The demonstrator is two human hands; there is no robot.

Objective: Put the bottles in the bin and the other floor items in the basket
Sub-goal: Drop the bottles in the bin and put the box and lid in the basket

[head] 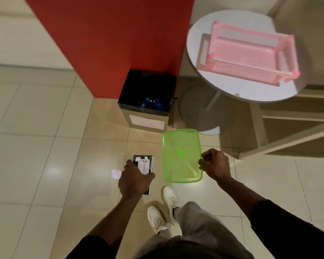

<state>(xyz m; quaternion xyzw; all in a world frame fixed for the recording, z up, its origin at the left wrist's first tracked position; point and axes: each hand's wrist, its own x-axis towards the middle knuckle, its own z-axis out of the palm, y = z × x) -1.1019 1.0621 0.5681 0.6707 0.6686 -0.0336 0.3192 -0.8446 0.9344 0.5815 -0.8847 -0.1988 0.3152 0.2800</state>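
Note:
My left hand (134,179) grips a small black and white box (145,165) from above. My right hand (215,164) pinches the right edge of a clear green plastic lid (180,156), held flat above the floor. The bin (146,101), a cardboard box lined with a black bag, stands on the floor ahead by the red pillar, with blue-labelled bottles (151,105) lying inside it. A pink slatted basket (249,53) sits empty on the round white table (196,58) at the upper right.
A red pillar (108,40) rises behind the bin. The table's round base (196,111) stands right of the bin. A light wooden frame (295,131) fills the right side. My white shoes (163,208) are on the tiled floor below my hands.

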